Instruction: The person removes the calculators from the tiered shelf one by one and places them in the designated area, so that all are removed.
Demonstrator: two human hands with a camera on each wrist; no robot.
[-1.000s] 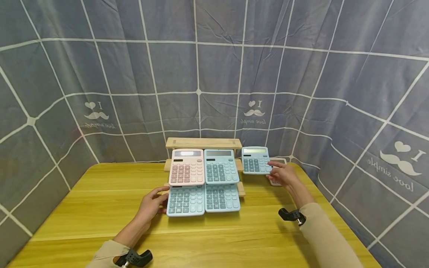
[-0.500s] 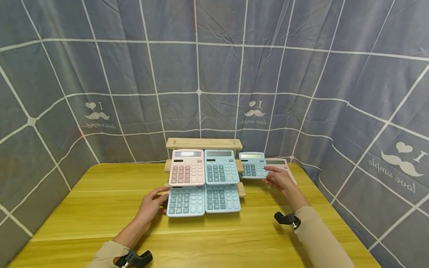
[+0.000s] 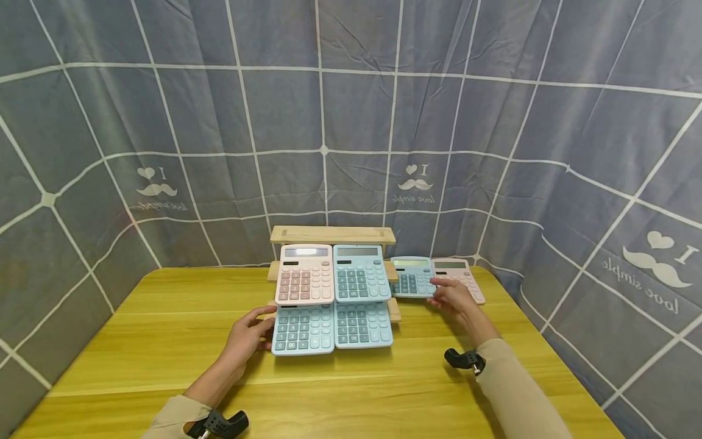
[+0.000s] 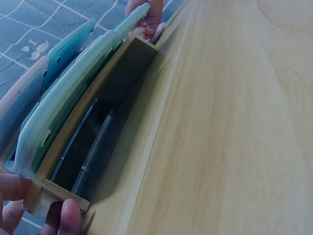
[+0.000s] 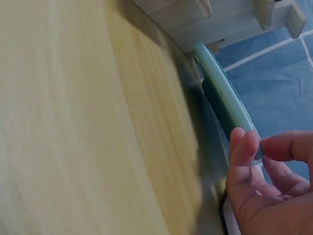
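The right hand [image 3: 452, 297] is grasping a light-blue desktop calculator [image 3: 411, 279] by its right-hand edge, thumb on one side and fingertips on the other; the left hand [image 3: 245, 336] grips the lower left end of a wooden display rack [image 3: 333, 234], its thumb and fingers at the timber corner. The held calculator is at the right of the rack, tilted, display end away from the person; in the right wrist view a shadow falls on the wood beside it, but whether its far edge touches the tabletop I cannot tell.

A grey-blue curtain [image 3: 362, 110] with white grid lines and mirrored moustache prints hangs behind and along both sides. Before it spreads a yellowish wood-grain table [image 3: 164, 341], on which the rack stands. Beige sleeves [image 3: 518, 387] cover the forearms.

The rack bears four calculators in two rows. Above, a pink calculator [image 3: 304, 274] leans at left, with a blue calculator [image 3: 361, 274] just beside it; their lower ends hide the displays of the bottom pair, a lower-left blue calculator [image 3: 304, 332] and a lower-right blue calculator [image 3: 364, 326]. A second pink one [image 3: 457, 274] lies on the table, just right of the held calculator. Smallest are the black wrist mounts [image 3: 465, 360], one at each cuff.
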